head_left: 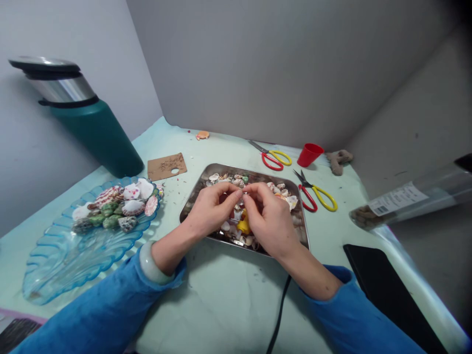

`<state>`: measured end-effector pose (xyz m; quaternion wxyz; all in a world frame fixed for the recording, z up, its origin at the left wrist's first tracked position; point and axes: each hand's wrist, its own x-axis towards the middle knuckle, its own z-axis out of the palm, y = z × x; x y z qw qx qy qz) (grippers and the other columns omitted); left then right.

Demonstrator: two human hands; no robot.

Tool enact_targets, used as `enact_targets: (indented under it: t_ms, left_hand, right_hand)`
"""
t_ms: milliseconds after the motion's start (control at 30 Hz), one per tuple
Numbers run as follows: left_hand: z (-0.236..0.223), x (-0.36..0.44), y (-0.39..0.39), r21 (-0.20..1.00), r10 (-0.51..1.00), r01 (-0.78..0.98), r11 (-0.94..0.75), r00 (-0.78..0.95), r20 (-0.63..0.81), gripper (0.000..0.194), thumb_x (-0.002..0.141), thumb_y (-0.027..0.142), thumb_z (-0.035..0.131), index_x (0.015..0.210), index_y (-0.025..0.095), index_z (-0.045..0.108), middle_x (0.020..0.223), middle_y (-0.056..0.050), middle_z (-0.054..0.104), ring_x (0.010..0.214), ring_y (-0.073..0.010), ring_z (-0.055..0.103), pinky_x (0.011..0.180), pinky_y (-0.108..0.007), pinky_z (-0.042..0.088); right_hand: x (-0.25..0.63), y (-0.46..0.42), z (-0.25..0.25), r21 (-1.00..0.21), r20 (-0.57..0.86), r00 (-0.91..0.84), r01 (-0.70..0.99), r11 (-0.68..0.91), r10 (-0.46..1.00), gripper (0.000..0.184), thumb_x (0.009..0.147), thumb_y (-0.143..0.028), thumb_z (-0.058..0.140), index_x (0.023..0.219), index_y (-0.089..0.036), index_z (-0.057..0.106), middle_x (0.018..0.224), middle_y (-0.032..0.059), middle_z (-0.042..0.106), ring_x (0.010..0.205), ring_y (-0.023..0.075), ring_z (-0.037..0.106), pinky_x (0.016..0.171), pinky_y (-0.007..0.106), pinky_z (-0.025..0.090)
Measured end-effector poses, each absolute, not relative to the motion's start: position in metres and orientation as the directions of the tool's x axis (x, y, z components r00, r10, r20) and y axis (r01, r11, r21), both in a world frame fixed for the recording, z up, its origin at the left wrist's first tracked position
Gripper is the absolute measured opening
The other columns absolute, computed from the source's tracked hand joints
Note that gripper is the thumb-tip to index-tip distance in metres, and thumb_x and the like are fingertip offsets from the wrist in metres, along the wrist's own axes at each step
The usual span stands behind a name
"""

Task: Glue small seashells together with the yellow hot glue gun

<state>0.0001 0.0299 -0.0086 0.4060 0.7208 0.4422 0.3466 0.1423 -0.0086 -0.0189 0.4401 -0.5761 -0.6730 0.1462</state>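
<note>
Over a rectangular metal tray of mixed small seashells at centre, the left hand and right hand pinch one tiny shell together. At nine o'clock, a blue glass dish already holds about a dozen larger shells; many remain in the tray.

Plain grey walls cornering a pale green tabletop

A shiny metal tray holds glossy, ribbed seashells. Left of the tray, a clear blue plastic dish gleams; behind it lies matt brown cardboard. The tray rests on smooth pale cloth.
</note>
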Motion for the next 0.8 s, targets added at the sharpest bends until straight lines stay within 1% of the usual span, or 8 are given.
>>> enact_targets:
  t_ms: [200,367,500,800]
  left_hand:
    - [-0.0094,-0.0004,0.0297,0.89,0.917,0.358,-0.283,0.373,0.141,0.023,0.087,0.034,0.051,0.085,0.015,0.065,0.056,0.001,0.06,0.049,-0.0102,0.052,0.049,-0.02,0.04]
    - [-0.0071,0.0001,0.0296,0.879,0.92,0.387,-0.278,0.372,0.127,0.024,0.087,0.034,0.051,0.083,0.014,0.064,0.056,0.001,0.06,0.05,-0.0101,0.051,0.049,-0.02,0.039]
    - [-0.0051,0.0007,0.0289,0.874,0.923,0.406,-0.269,0.368,0.113,0.025,0.087,0.034,0.051,0.08,0.014,0.063,0.056,0.001,0.058,0.05,-0.0095,0.049,0.048,-0.02,0.037]
    - [-0.0072,-0.0002,0.0308,0.877,0.922,0.402,-0.262,0.373,0.105,0.024,0.087,0.034,0.05,0.083,0.014,0.064,0.06,0.001,0.057,0.054,-0.0105,0.052,0.051,-0.02,0.039]
  right_hand:
    - [0.1419,-0.0086,-0.0172,-0.707,0.424,0.049,0.642,0.297,0.904,0.014,0.089,-0.025,0.047,0.095,-0.02,0.059,0.075,0.0019,0.069,0.064,0.0158,0.062,0.062,0.028,0.043]
    - [0.1418,-0.0077,-0.0183,-0.708,0.405,0.047,0.649,0.28,0.913,0.015,0.089,-0.025,0.046,0.096,-0.019,0.058,0.072,0.0013,0.067,0.06,0.0152,0.06,0.059,0.027,0.042]
    - [0.1415,-0.0067,-0.0205,-0.699,0.412,0.038,0.654,0.289,0.91,0.015,0.09,-0.025,0.046,0.097,-0.019,0.058,0.074,0.002,0.068,0.065,0.0161,0.062,0.062,0.027,0.042]
    - [0.1401,-0.0075,-0.0176,-0.692,0.413,0.031,0.661,0.291,0.91,0.016,0.088,-0.025,0.045,0.096,-0.019,0.058,0.075,0.0032,0.067,0.063,0.0166,0.06,0.06,0.028,0.042]
